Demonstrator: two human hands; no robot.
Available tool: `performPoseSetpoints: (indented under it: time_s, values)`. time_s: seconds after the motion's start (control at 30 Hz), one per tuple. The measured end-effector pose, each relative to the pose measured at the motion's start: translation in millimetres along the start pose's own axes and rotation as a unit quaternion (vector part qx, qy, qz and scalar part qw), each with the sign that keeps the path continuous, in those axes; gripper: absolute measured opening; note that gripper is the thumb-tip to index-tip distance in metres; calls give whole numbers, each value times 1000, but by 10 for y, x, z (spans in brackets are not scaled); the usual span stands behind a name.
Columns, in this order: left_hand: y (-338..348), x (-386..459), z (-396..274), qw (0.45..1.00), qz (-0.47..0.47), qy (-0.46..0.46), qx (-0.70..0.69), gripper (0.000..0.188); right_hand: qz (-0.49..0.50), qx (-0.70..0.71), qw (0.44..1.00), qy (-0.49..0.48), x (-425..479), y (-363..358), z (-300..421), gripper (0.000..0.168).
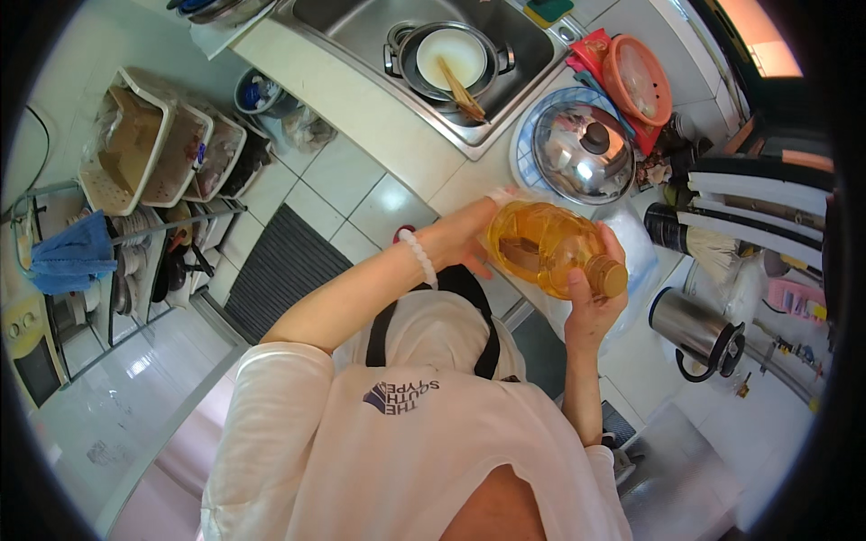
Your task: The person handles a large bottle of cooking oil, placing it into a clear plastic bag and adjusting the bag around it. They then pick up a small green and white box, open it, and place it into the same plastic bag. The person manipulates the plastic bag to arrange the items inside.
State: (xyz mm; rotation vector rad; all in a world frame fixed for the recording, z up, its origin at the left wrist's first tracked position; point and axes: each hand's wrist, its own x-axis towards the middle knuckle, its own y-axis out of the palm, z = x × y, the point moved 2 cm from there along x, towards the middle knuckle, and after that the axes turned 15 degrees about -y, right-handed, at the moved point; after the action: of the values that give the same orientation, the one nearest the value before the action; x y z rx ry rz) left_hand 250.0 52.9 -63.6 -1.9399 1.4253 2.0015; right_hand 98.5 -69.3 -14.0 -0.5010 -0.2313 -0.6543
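A large clear plastic bottle of yellow liquid (534, 240) lies tilted between my hands over the counter, its gold cap on and pointing to the lower right. My right hand (595, 304) grips its shoulder, with the thumb and fingers around the part below the cap. At the bottle's base is my left hand (470, 233), with a beaded bracelet on the wrist; the bottle hides part of its fingers. Translucent plastic film (511, 196) shows by that hand. Just beyond the bottle, a steel lid with a black knob (585, 152) rests on a blue-and-white plate (524, 145).
A steel sink (352, 24) holds a pot (406, 57) with a white bowl (450, 51) and wooden chopsticks (457, 88). An orange basket (636, 81), a steel jug (690, 331) and a brush (707, 250) are at the right. A shelf rack with bins (128, 142) stands left.
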Motion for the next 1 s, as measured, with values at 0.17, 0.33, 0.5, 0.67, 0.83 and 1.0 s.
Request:
performPoseSetpoints:
  time_s: [0.17, 0.33, 0.5, 0.67, 0.83, 1.0]
  values:
    - [-670, 332, 347, 999, -19, 10, -38, 81, 59, -37, 998, 0, 88, 78, 71, 58]
    - [-908, 336, 442, 987, -115, 110, 22, 53, 71, -11, 997, 22, 120, 74, 80, 65]
    - [-860, 531, 299, 940, -150, 279, 129, 23, 102, -23, 992, 66, 192, 114, 160, 78]
    - [-738, 833, 34, 880, -187, 382, 210, 20, 125, -42, 989, 59, 160, 24, 149, 74]
    - [-726, 989, -90, 916, -137, 293, 235, 18, 106, -22, 993, 45, 37, 31, 184, 74]
    - [-672, 1021, -148, 881, -127, 346, 297, 13, 123, -68, 990, -20, -124, -79, 122, 73]
